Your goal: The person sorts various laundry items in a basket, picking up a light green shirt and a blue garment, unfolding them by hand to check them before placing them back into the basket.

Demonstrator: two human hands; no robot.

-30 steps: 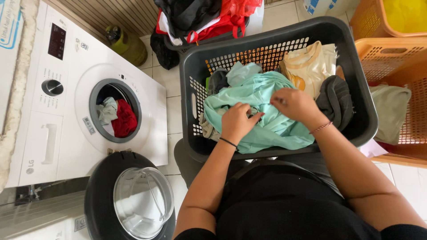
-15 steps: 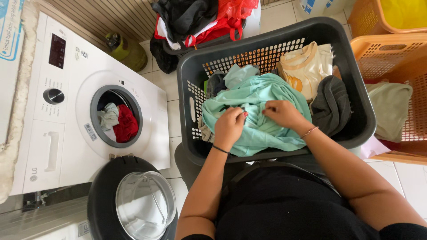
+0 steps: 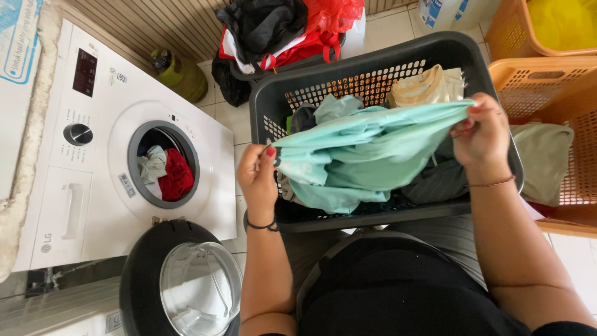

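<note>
My left hand (image 3: 258, 174) pinches one edge of the mint green garment (image 3: 360, 152) and my right hand (image 3: 482, 134) grips the other edge, fingers closed on the cloth. The garment is stretched between them, lifted over the dark laundry basket (image 3: 373, 53). On the left, the white washing machine (image 3: 93, 155) stands with its door (image 3: 180, 280) open, clothes inside.

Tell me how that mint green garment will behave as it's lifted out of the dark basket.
Probably floppy: the mint green garment sags between the left hand and right hand. Likely light, held by its edges. Its hanging folds may drag on the dark basket.
</note>
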